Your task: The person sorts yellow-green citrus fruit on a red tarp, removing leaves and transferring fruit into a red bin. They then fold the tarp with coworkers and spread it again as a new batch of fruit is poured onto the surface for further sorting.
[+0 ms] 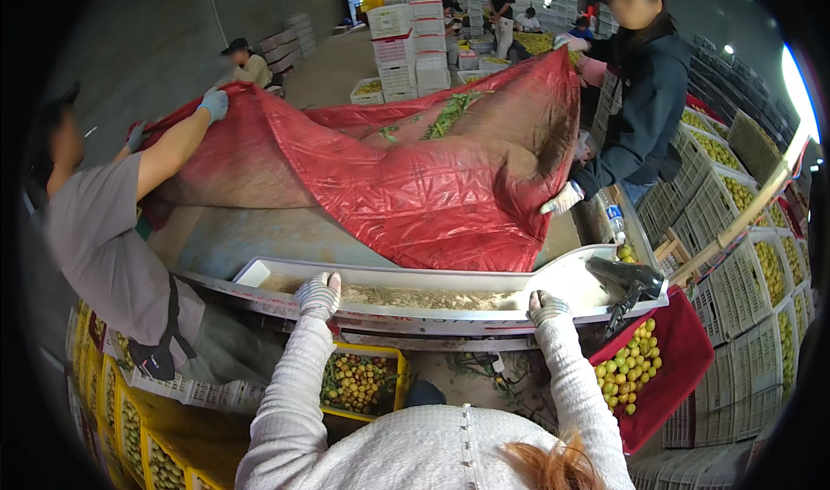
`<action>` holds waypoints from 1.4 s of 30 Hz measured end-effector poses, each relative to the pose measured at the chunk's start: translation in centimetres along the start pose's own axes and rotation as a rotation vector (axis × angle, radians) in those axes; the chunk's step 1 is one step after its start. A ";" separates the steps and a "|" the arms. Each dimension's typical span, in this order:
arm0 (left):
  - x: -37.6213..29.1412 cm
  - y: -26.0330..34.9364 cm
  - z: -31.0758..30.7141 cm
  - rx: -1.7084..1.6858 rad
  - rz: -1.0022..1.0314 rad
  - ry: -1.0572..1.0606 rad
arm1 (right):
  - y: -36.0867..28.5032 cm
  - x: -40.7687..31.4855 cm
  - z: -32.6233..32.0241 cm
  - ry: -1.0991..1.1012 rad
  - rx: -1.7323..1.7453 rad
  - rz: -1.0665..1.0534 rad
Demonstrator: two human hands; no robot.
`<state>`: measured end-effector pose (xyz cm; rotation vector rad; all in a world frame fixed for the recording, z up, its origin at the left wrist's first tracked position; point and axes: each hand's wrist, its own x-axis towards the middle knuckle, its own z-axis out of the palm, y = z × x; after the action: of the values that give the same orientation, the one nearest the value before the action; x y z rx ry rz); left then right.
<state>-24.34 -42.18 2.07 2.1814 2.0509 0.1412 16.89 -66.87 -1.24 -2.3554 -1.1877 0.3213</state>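
Observation:
My left hand [319, 295], in a striped knit glove with bare fingertips, is closed over the near rim of a long white metal trough [476, 314]. Farther right along that rim, my right hand [546, 307] grips it in a similar glove. Brown dirt and dry debris line the trough's floor. Beyond it, a dirty red sheet [415, 185] with green leaves [452, 114] on it hangs in folds over a grey work surface [272, 234]. Two people hold the sheet up, a gloved hand [214, 104] at left and another gloved hand [563, 198] at right.
A black hair dryer [622, 279] lies at the trough's right end, near a plastic bottle [615, 221]. Below are a yellow crate [403, 376] of small fruit and a red cloth [681, 354] holding yellow-green fruit. Stacked crates [746, 282] of fruit line the right.

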 end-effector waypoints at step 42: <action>-0.7 1.0 -1.7 -0.096 0.011 0.016 | 3.8 1.6 3.1 0.033 -0.006 -0.046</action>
<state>-23.70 -42.91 3.91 2.1417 1.9965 0.2543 19.20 -66.55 -5.82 -2.3260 -1.2267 0.2632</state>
